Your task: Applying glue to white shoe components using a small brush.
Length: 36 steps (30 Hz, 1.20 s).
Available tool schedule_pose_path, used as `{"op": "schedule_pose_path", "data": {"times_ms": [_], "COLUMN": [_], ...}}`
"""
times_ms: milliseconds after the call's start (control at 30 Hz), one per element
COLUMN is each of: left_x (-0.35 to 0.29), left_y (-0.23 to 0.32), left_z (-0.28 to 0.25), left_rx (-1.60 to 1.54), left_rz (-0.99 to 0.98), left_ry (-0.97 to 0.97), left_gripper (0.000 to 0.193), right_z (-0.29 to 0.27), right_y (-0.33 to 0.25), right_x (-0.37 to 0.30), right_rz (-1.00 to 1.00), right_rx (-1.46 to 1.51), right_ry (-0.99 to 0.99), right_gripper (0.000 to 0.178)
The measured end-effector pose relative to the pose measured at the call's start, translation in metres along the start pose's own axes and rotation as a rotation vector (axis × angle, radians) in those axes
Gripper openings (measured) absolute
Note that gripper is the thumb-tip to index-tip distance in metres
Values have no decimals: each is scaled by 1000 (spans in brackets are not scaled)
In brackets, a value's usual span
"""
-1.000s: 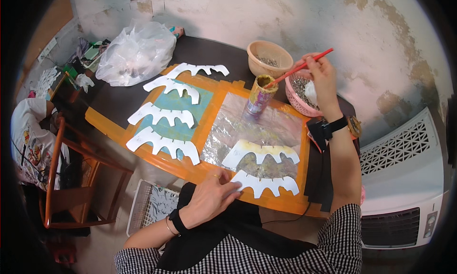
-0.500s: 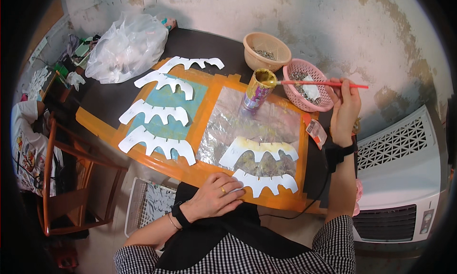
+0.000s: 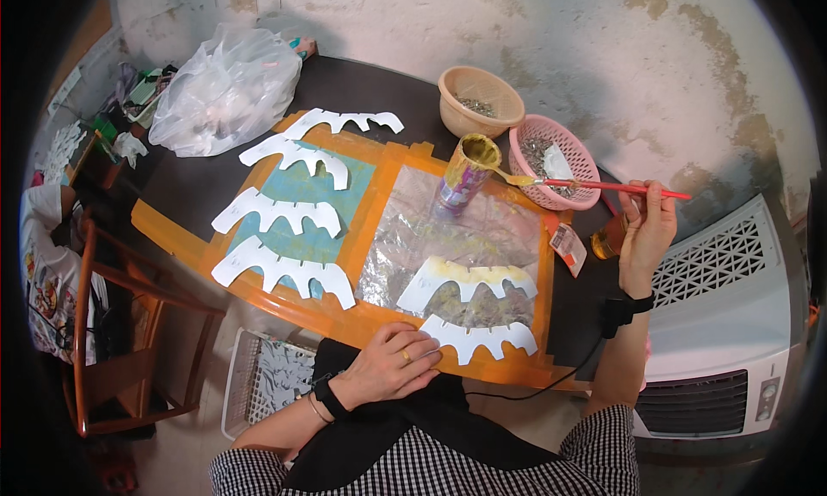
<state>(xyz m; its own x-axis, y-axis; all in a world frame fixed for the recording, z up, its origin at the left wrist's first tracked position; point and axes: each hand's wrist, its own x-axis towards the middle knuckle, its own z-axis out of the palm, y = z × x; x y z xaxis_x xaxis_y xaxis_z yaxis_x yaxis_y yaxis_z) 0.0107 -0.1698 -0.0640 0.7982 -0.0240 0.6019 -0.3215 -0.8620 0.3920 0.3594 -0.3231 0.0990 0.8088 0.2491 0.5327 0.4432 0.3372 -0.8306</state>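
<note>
My right fingers (image 3: 656,205), pinching a slim red brush (image 3: 607,185), have drawn seemingly loaded yellow bristles (image 3: 519,180) from a tall purple can (image 3: 460,184); left fingers (image 3: 419,348), I cannot tell.

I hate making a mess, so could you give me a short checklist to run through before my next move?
1. Brush held: ok, the right hand has its red handle.
2. Bristles coated: ok, they look yellow.
3. Bristles clear of the can: cannot tell; they show right by its rim.
4. Can standing: ok, open end up on the taped plastic sheet.
5. Near right piece steadied: cannot tell; the left hand is at its left end, but pressure doesn't show.
6. Near right piece coated: not ok, it looks plain white, while the piece beyond it has yellow along its top.
</note>
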Motion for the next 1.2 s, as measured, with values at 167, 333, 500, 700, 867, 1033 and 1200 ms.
{"op": "schedule_pose_path", "data": {"times_ms": [167,333,500,700,867,1033,1200], "left_x": [-1,0,0,-4,-5,-4,-5], "left_y": [0,-1,0,4,7,-1,-5], "left_z": [1,1,1,0,0,5,13], "left_rx": [16,7,16,15,-6,2,66], "left_rz": [-9,-16,-18,-33,-47,-14,-8], "left_ry": [17,8,15,15,3,31,41], "left_gripper": [26,26,26,28,27,28,29], "right_z": [-2,15,44,65,51,-6,-28], "right_y": [-30,-63,-80,-70,-41,-17,-12], "right_x": [21,58,77,64,38,-13,-96], "right_rz": [-50,-193,-280,-227,-155,-33,113], "right_rx": [140,305,370,470,495,452,319], "right_ry": [49,68,39,44,17,-75,-185], "right_gripper": [23,27,25,25,26,22,20]}}
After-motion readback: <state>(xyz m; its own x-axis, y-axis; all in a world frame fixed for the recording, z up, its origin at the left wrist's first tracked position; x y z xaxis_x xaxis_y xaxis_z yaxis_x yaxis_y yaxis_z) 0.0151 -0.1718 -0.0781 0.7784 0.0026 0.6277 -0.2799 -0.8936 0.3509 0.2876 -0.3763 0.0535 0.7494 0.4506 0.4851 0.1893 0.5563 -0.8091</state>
